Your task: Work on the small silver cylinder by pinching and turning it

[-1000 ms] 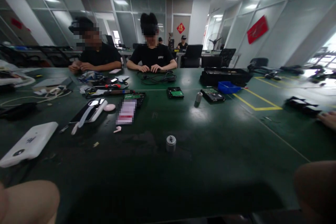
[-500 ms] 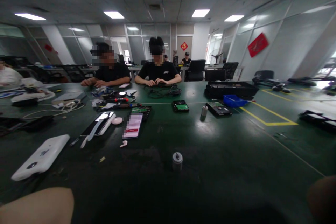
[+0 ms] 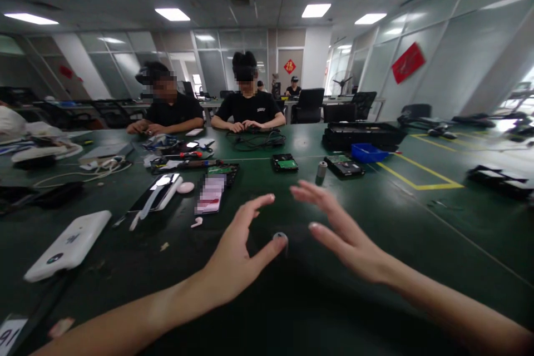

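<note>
A small silver metal cylinder (image 3: 278, 235) stands upright on the green table, partly hidden behind my left thumb. My left hand (image 3: 231, 253) reaches in from the left, thumb and fingers spread; whether the thumb touches the cylinder I cannot tell. On the other side, my right hand (image 3: 352, 239) is also open, its fingers pointing inward and apart from the cylinder. Neither hand holds anything. Beyond the right fingertips stands a second metal cylinder (image 3: 321, 169), beside a hard drive (image 3: 345, 166). Another hard drive (image 3: 286, 163) lies farther left.
To the left lie a phone (image 3: 209, 193), a pink earbud (image 3: 197, 222), a round pink case (image 3: 186, 187) and a white device (image 3: 69, 245). A blue tray (image 3: 369, 153) and black case (image 3: 362, 136) sit at the back right. Two people sit opposite, near black cables (image 3: 261, 142).
Both my hands have come up into view from the lower edges, reaching in around the near cylinder with fingers spread. The view has shifted slightly.
</note>
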`<state>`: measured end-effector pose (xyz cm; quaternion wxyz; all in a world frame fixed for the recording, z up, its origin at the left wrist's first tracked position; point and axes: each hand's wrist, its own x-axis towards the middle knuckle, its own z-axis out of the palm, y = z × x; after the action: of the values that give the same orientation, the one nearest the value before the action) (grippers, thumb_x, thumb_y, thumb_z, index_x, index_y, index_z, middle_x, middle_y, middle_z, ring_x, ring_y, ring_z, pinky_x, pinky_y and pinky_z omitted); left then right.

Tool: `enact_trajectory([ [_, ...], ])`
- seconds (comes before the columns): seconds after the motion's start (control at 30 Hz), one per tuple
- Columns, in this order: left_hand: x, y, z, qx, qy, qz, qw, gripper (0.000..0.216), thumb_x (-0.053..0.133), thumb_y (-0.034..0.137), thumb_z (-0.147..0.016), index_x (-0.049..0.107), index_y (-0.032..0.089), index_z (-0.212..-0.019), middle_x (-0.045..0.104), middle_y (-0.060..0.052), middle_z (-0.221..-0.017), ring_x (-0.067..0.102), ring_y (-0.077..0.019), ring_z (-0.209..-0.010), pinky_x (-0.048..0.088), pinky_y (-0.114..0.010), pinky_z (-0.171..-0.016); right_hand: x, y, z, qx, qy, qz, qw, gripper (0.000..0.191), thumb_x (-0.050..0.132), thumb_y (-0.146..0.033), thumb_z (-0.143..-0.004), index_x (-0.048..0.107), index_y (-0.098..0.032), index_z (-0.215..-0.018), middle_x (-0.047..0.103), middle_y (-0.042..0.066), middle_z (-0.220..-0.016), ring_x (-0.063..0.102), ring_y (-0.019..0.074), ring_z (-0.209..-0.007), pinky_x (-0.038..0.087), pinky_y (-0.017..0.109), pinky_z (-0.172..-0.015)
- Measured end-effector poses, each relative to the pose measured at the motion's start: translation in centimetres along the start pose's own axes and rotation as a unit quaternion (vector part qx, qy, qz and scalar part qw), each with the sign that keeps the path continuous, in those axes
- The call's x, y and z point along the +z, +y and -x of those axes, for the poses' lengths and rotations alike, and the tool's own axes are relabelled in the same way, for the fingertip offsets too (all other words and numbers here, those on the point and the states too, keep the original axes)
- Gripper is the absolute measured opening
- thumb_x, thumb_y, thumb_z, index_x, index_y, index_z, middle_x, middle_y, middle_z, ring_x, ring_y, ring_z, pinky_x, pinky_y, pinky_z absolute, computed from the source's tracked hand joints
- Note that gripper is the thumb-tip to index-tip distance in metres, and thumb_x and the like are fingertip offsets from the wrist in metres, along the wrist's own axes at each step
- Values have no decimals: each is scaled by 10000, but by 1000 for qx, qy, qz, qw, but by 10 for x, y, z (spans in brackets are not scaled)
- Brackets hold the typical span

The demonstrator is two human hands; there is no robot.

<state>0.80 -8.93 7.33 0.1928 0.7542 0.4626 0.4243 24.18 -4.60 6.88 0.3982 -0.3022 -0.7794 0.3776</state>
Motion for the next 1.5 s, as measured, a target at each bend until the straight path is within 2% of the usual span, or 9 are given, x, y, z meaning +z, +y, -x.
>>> enact_trajectory([
  [0.13,22,-22,-17,-26,-69,28,997,315,649,330,-821,620,233,-1119,663,-61,-1107,612,-229,-1018,485,-354,-902,26,33,-6,57,-127,-39,989,687,711,-306,-776,367,-243,-1366,538,84,-1293,508,216,-1214,397,424,-1053],
  [0.33,25,-35,-17,-55,-98,52,992,153,632,306,-839,720,211,-922,712,-24,-917,653,-185,-862,494,-276,-784,48,58,-2,52,-104,-39,992,364,688,-265,-791,565,-184,-1124,656,42,-1040,626,185,-990,488,348,-926],
  [0.5,27,-33,-17,-10,-109,50,993,125,644,289,-837,734,219,-890,702,-23,-926,641,-177,-873,483,-271,-787,48,53,-1,47,-86,3,995,331,692,-282,-786,584,-186,-1084,666,34,-1006,631,187,-946,494,338,-878],
  [0.67,19,-35,-25,0,-51,22,998,141,620,316,-854,728,225,-863,704,-20,-908,633,-178,-862,480,-273,-772,49,56,-1,49,-75,3,996,343,711,-293,-770,585,-189,-1072,671,30,-996,634,183,-937,500,337,-874],
  [0.83,-5,-85,-39,-42,94,-150,983,228,609,412,-836,738,239,-911,710,-32,-819,597,-183,-713,438,-277,-622,49,56,0,48,-75,6,996,362,714,-288,-767,587,-192,-1092,664,32,-1040,627,185,-979,491,354,-917],
  [1.03,-5,-135,-33,-101,-17,-237,966,235,599,428,-821,762,269,-882,704,-42,-814,625,-221,-738,427,-299,-645,48,53,1,47,-76,13,996,370,709,-294,-774,585,-195,-1108,661,35,-1051,624,186,-990,495,365,-929],
  [1.2,-3,-141,-31,-91,-6,-241,966,283,617,423,-814,738,228,-978,701,-76,-941,622,-251,-848,445,-337,-735,48,54,0,40,-77,18,996,379,709,-298,-774,582,-187,-1114,658,39,-1066,620,185,-995,495,363,-926],
  [1.33,-6,-141,-38,-81,-8,-234,969,204,631,392,-809,755,238,-858,716,-56,-908,620,-250,-864,445,-367,-791,48,56,0,28,-72,19,997,375,712,-291,-772,580,-188,-1107,655,36,-1062,621,183,-986,496,355,-911],
  [1.5,-2,-100,-38,-32,14,-125,992,166,613,339,-837,727,219,-843,724,-29,-908,638,-220,-877,471,-327,-802,47,53,1,25,-77,19,997,368,703,-291,-779,575,-197,-1111,654,34,-1055,620,182,-985,495,345,-905],
])
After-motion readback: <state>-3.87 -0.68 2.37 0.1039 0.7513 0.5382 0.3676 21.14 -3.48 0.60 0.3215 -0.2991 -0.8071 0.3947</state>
